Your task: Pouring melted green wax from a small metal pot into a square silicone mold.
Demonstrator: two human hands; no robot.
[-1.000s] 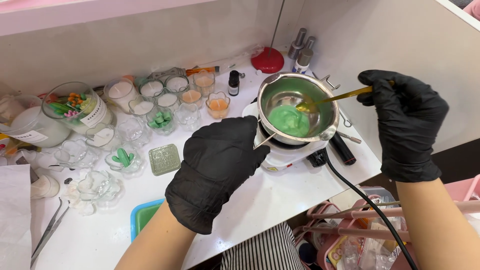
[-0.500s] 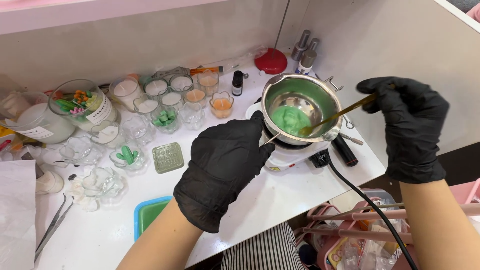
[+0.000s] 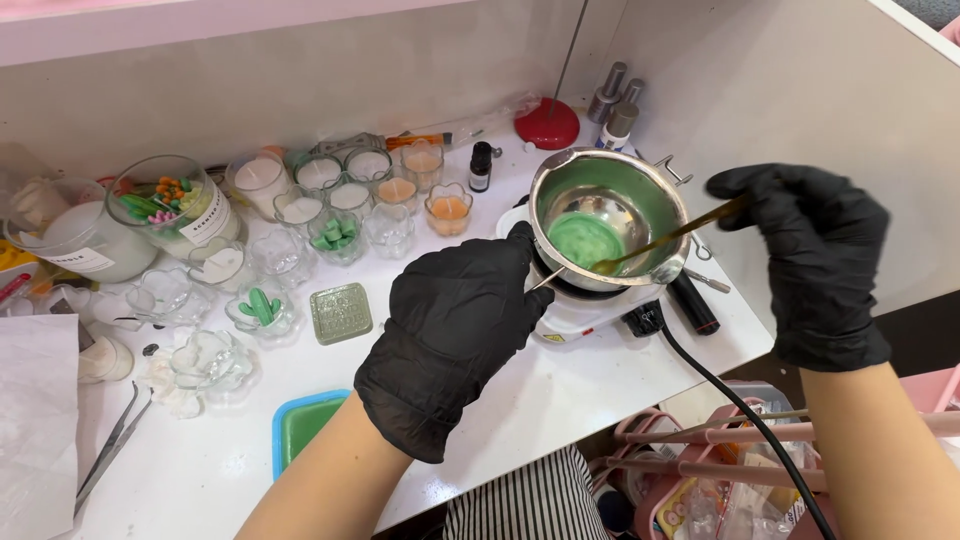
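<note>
Your left hand (image 3: pixel 455 335), black-gloved, is curled at the near rim of the round steel melting pot (image 3: pixel 608 217); whether it grips the handle, can't tell. Your right hand (image 3: pixel 815 265) pinches a thin gold stirring spoon (image 3: pixel 668 241), tip in the pot's melted green wax (image 3: pixel 584 239). Pot sits on a white electric hotplate (image 3: pixel 580 312) on the white surface (image 3: pixel 560 390). Farther left: small glass candle jars (image 3: pixel 350 195).

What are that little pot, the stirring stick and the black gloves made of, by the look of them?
The pot looks like polished steel: silvery and mirror-bright, with green, wax-like stuff inside. The stirring stick looks like gold-toned metal, thin and shiny. The gloves on the left hand and right hand look like thin matt black rubber, perhaps nitrile, clinging and creased.
</note>
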